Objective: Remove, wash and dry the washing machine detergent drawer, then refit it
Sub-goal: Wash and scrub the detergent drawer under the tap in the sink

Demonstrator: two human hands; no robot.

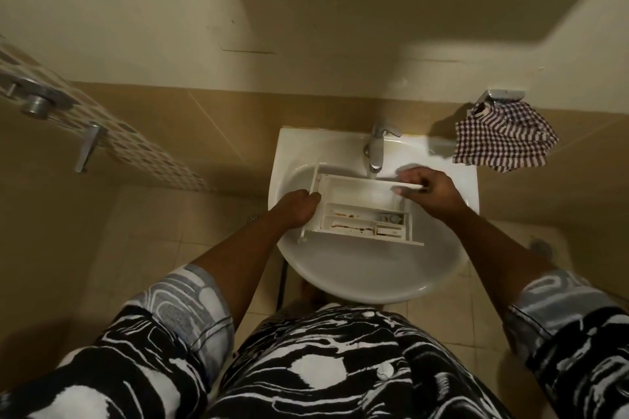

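Head view: detergent drawer (pixel 360 206) over sink (pixel 367 269), faucet (pixel 376 146) at 12 o'clock; left hand (pixel 299 209) and right hand (pixel 429 192) grip opposite ends, likely steadying for rinse.

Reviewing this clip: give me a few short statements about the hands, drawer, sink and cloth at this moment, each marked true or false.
1. The left hand and right hand both hold the detergent drawer over the sink. True.
2. The checked cloth lies inside the basin. False: it hangs from a wall holder, to the right of the tap.
3. Brown residue shows in the drawer's smaller compartments. True.
4. The left hand rests on the tap lever. False: it grips the drawer's left end.
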